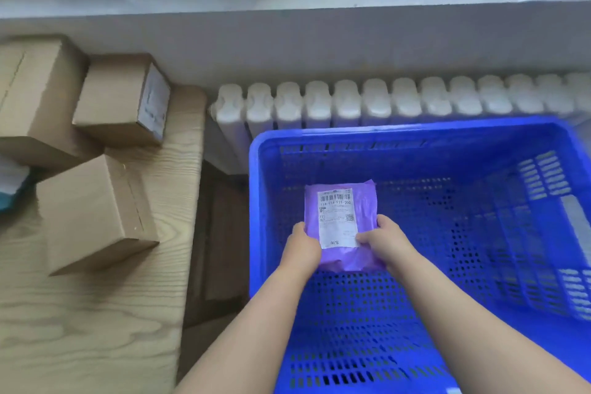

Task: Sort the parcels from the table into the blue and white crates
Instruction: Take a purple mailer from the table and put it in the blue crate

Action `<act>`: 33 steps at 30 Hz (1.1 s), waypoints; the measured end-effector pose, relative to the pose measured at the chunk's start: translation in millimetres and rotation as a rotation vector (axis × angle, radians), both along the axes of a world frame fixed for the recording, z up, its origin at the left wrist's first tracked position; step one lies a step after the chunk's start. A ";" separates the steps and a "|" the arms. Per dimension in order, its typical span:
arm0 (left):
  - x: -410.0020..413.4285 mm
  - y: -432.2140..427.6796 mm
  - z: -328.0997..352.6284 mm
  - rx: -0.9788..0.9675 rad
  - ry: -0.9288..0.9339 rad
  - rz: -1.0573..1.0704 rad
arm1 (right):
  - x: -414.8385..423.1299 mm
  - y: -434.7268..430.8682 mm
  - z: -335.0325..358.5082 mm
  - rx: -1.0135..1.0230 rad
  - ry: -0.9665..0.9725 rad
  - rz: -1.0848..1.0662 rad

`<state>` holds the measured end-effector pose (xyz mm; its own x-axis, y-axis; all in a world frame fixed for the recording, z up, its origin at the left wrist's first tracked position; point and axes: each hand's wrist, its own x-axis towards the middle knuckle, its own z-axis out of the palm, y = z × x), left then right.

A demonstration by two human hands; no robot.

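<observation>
Both hands hold a purple parcel (343,227) inside the blue crate (415,137), label up: the left hand (302,249) grips its left edge, the right hand (385,241) its right. Left of the crate, three cardboard boxes (96,211) sit on the wooden table (96,329). Behind the crate stands a white radiator (383,99).

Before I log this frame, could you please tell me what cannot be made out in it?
All in the head view:
- Label on the purple parcel: print too small and blurred to read.
- Side label of the rear cardboard box: blurred.
- White and teal item: cut off by the left edge.
- Left hand and right hand: most fingers hidden behind the parcel.
</observation>
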<state>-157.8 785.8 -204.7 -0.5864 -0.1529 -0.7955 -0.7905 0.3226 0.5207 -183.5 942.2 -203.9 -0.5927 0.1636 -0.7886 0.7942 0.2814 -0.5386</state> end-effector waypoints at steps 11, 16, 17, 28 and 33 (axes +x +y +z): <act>-21.4 15.4 -117.2 -0.264 -0.026 0.049 | -44.1 -19.8 -133.8 0.114 0.031 0.433; -28.1 6.2 -154.6 -0.352 0.023 -0.141 | -56.0 -27.2 -181.0 0.150 0.029 0.579; -27.5 5.1 -158.4 -0.364 0.029 -0.194 | -56.6 -27.8 -187.2 0.163 0.028 0.612; -14.4 2.6 -182.5 -0.528 -0.018 -0.671 | -52.2 -28.5 -199.2 0.485 0.254 1.285; -9.1 8.0 -199.6 -0.564 -0.096 -0.726 | -46.7 -31.6 -220.2 0.465 0.234 1.279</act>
